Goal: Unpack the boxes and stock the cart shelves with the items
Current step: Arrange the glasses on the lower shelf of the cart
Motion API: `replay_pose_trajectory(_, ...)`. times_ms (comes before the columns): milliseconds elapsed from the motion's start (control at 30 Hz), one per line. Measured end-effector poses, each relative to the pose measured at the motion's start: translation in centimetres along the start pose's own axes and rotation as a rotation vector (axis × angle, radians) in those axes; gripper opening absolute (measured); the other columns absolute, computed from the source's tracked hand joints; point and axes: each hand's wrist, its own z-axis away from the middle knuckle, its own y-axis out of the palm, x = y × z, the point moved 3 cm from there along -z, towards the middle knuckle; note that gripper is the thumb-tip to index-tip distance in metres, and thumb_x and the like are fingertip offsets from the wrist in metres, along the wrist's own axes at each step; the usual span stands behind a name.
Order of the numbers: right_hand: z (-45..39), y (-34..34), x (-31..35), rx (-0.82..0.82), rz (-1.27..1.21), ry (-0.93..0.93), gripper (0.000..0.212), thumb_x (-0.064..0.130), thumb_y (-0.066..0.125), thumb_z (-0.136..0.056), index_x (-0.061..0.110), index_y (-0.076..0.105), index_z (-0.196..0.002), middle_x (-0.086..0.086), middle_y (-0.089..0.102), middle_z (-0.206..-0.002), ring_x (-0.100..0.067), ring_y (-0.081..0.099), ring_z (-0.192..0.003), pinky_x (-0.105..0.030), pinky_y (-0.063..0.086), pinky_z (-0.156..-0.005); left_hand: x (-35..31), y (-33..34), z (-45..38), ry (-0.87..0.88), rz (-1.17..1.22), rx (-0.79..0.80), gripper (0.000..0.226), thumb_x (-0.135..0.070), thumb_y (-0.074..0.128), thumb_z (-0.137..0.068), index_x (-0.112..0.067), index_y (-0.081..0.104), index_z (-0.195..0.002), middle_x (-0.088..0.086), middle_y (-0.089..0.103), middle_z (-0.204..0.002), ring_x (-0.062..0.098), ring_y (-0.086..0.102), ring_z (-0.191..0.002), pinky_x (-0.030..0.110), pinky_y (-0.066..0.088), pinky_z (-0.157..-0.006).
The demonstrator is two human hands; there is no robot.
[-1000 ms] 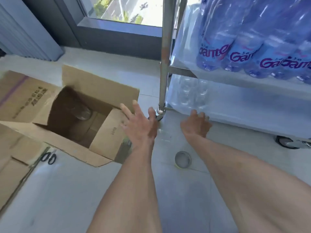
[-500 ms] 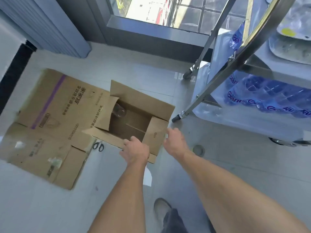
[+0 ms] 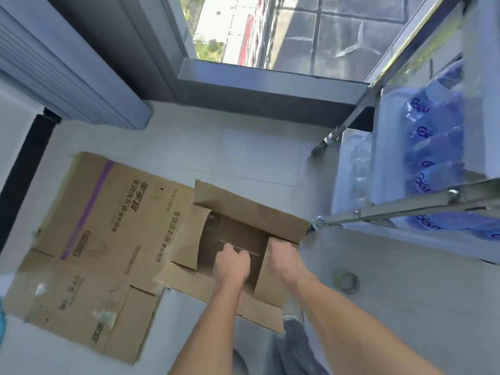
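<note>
An open brown cardboard box (image 3: pixel 244 209) lies on the floor below me, flaps spread. Deep in its far left corner I make out one clear bottle (image 3: pixel 211 221). My left hand (image 3: pixel 232 263) hovers over the opening with fingers curled and nothing visible in it. My right hand (image 3: pixel 282 259) is on the box's right flap (image 3: pixel 273 290), fingers bent over its upper edge. The metal cart (image 3: pixel 378 212) stands to the right. Its shelves hold wrapped packs of blue bottles (image 3: pixel 433 147) and, lower down, clear bottles (image 3: pixel 359 163).
A flattened cardboard box (image 3: pixel 108 226) covers the floor to the left, touching the open box. A tape roll (image 3: pixel 347 281) lies on the tiles near the cart's front leg. My shoe (image 3: pixel 293 311) is beside the box. A window wall runs along the far side.
My view has risen and pulled back from the cart's lower shelf. Both hands left the cart side and came over the open box, the right one landing on its right flap.
</note>
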Motion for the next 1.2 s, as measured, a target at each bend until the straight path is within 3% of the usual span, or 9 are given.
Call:
replay_pose_trajectory(100,-2.3,2.4,1.0,-0.007,-0.139,0.1,0.018,0.006,0.045,-0.09,0.011,0.057,-0.103,-0.013,0.063,-0.103,-0.032,0.061,-0.103,-0.027,0.04,-0.071,0.2,0.5,-3.0,-0.123,-0.059,0.103,0.053,-0.031,0.049,-0.096,-0.006,0.04,-0.141,0.018,0.05,-0.141,0.034,0.052,-0.126,0.036,0.043,-0.101)
replay_pose_trajectory(333,-8.3,7.8,2.3,-0.024,-0.214,0.163,0.043,0.005,0.041,-0.094,0.011,0.05,-0.135,-0.012,0.053,-0.125,-0.032,0.056,-0.113,-0.033,0.045,-0.092,1.6,2.7,-11.7,-0.271,0.062,0.141,0.069,-0.028,0.051,-0.096,-0.01,0.016,-0.152,0.019,0.039,-0.149,0.037,0.049,-0.128,0.042,0.043,-0.103)
replay_pose_trajectory(400,-9.5,8.7,2.1,-0.016,-0.271,0.232,0.044,0.005,0.042,-0.094,0.01,0.048,-0.137,-0.013,0.051,-0.128,-0.032,0.055,-0.115,-0.033,0.045,-0.094,2.3,2.9,-13.5,-0.257,0.107,0.047,0.073,-0.026,0.052,-0.095,-0.011,0.012,-0.155,0.02,0.034,-0.152,0.038,0.047,-0.13,0.042,0.041,-0.104)
replay_pose_trajectory(533,-10.1,9.8,2.8,-0.051,-0.328,0.314,0.039,0.005,0.041,-0.093,0.003,0.048,-0.131,-0.014,0.047,-0.127,-0.031,0.052,-0.114,-0.034,0.043,-0.091,4.4,0.2,-15.1,-0.183,0.115,-0.268,0.068,-0.018,0.052,-0.093,-0.009,0.023,-0.154,0.025,0.046,-0.143,0.041,0.051,-0.125,0.042,0.039,-0.106)
replay_pose_trajectory(667,-11.0,10.7,4.4,-0.069,-0.403,0.394,0.04,0.007,0.043,-0.092,0.005,0.047,-0.131,-0.018,0.042,-0.134,-0.033,0.058,-0.109,-0.032,0.045,-0.084,4.5,-1.0,-18.5,-0.111,0.05,-0.161,0.054,-0.016,0.05,-0.095,-0.014,0.038,-0.147,0.021,0.053,-0.139,0.038,0.051,-0.128,0.039,0.038,-0.106)
replay_pose_trajectory(800,-12.6,12.1,4.7,-0.094,-0.459,0.37,0.044,0.013,0.043,-0.093,0.009,0.047,-0.137,-0.016,0.045,-0.136,-0.029,0.059,-0.112,-0.029,0.046,-0.088,4.1,0.2,-23.2,-0.373,0.437,-0.059,0.048,-0.026,0.039,-0.104,-0.005,0.039,-0.148,0.015,0.043,-0.15,0.034,0.044,-0.136,0.039,0.034,-0.114)
replay_pose_trajectory(900,-13.5,13.6,3.6,-0.076,-0.496,0.373,0.043,0.015,0.045,-0.094,0.01,0.048,-0.137,-0.015,0.046,-0.136,-0.029,0.056,-0.116,-0.031,0.045,-0.093,5.0,2.2,-23.6,-0.68,0.709,0.118,0.058,-0.047,0.03,-0.105,-0.009,0.039,-0.148,0.014,0.046,-0.148,0.031,0.055,-0.127,0.031,0.041,-0.102)
replay_pose_trajectory(1100,-14.5,15.5,1.8,-0.081,-0.561,0.437,0.044,0.013,0.047,-0.093,0.012,0.05,-0.137,-0.011,0.05,-0.129,-0.027,0.058,-0.111,-0.024,0.039,-0.08,4.7,5.4,-25.9,-0.579,0.876,0.063,0.057,-0.045,0.024,-0.107,-0.011,0.034,-0.152,0.011,0.041,-0.153,0.027,0.048,-0.135,0.036,0.033,-0.113)
replay_pose_trajectory(1200,-15.2,15.3,1.7,-0.104,-0.589,0.433,0.043,0.014,0.047,-0.093,0.012,0.051,-0.136,-0.011,0.051,-0.13,-0.026,0.058,-0.11,-0.024,0.04,-0.08,4.1,5.6,-26.8,-0.537,0.932,0.091,0.062,-0.047,0.018,-0.107,-0.008,0.028,-0.154,0.011,0.035,-0.157,0.025,0.041,-0.141,0.03,0.034,-0.11)
